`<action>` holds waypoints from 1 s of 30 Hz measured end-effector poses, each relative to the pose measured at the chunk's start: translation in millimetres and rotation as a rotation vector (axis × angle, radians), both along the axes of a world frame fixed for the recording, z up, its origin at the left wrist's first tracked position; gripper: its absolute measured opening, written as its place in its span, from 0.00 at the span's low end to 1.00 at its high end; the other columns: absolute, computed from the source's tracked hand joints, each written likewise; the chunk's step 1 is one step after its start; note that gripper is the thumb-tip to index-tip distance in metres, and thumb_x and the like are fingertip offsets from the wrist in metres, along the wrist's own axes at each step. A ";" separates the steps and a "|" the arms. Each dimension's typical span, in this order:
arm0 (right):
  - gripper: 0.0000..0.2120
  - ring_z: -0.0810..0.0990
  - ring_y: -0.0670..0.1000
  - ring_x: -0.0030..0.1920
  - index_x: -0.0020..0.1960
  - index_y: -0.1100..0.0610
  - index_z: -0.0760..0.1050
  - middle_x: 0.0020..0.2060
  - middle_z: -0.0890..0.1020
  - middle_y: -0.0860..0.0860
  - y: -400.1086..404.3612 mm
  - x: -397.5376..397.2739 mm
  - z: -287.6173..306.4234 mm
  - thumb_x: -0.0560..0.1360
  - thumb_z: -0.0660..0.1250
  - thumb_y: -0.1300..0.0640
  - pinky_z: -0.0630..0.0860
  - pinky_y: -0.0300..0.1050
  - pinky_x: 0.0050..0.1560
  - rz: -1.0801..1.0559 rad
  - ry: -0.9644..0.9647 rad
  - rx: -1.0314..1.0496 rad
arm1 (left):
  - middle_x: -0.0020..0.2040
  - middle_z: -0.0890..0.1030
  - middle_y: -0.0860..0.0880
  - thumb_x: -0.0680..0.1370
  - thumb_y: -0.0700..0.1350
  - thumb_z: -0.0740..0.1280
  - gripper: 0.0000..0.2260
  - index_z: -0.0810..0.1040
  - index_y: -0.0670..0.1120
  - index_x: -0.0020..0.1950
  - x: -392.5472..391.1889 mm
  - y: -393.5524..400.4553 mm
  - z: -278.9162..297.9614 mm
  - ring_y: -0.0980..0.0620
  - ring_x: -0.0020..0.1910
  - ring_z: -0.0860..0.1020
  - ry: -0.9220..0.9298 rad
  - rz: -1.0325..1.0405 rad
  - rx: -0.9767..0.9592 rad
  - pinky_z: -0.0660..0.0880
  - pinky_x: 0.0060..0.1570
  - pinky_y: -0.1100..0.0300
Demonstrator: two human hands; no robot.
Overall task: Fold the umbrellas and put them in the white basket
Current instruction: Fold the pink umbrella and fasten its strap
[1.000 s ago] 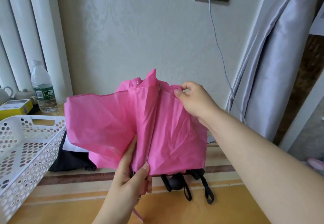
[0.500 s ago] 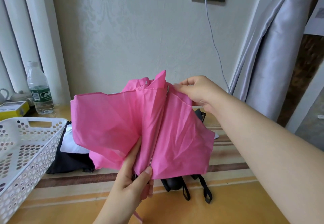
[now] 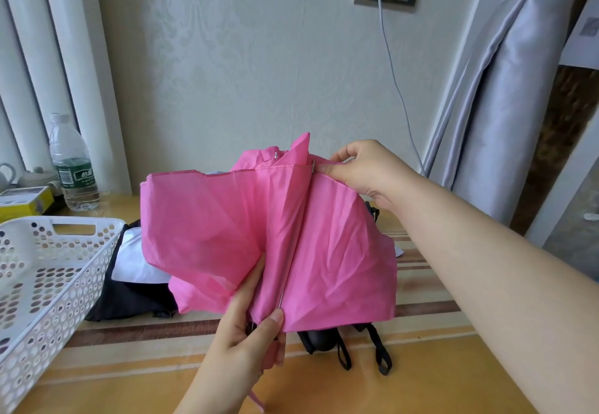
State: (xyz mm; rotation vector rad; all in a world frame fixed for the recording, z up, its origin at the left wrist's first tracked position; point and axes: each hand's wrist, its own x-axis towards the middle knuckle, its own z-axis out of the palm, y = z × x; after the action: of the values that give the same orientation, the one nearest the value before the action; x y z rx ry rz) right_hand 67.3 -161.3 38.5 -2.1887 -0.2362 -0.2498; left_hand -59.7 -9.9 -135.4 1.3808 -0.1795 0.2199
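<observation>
Item: operator's body as I see it from the head camera – two hands, two forearms.

Left hand (image 3: 240,345): bare, thumbnail short and plain, with no polish that I can make out. At the base of one finger there is a small glint (image 3: 260,373), possibly a thin ring, too small for me to confirm. Left forearm (image 3: 207,394): bare to the bottom edge of the frame, with only a short length in view. Right hand (image 3: 366,170): bare, knuckles and wrist uncovered, nails hidden from me. Right forearm (image 3: 492,281): bare along its whole visible length out to the right edge, drawn broad by the wide lens.
</observation>
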 end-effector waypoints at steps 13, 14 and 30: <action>0.07 0.80 0.44 0.37 0.43 0.51 0.81 0.37 0.80 0.46 2.0 0.0 -3.1 0.68 0.78 0.53 0.77 0.38 0.41 0.054 -0.021 0.096 | 0.30 0.70 0.41 0.79 0.35 0.62 0.29 0.65 0.67 0.68 -0.4 0.5 -2.4 0.45 0.29 0.71 0.017 -0.096 0.020 0.72 0.30 0.59; 0.07 0.81 0.46 0.40 0.42 0.51 0.81 0.39 0.82 0.48 1.9 0.9 -4.9 0.68 0.78 0.53 0.78 0.41 0.46 0.055 -0.026 0.110 | 0.30 0.70 0.40 0.79 0.35 0.62 0.29 0.66 0.67 0.68 -0.4 0.7 -1.9 0.46 0.29 0.71 0.026 -0.096 0.007 0.72 0.30 0.59; 0.10 0.82 0.50 0.42 0.38 0.52 0.78 0.37 0.82 0.49 7.8 0.8 -14.7 0.66 0.76 0.64 0.80 0.49 0.53 -0.023 0.013 0.156 | 0.28 0.70 0.45 0.80 0.37 0.62 0.27 0.64 0.65 0.70 1.0 2.6 -6.0 0.50 0.27 0.71 0.039 -0.128 0.075 0.70 0.30 0.62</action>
State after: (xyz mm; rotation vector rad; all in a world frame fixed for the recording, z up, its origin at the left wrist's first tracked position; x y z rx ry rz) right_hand 68.1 -153.5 23.7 -2.0392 -0.1781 -0.2586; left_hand -58.8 -7.4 -141.3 1.4415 -0.2445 0.0804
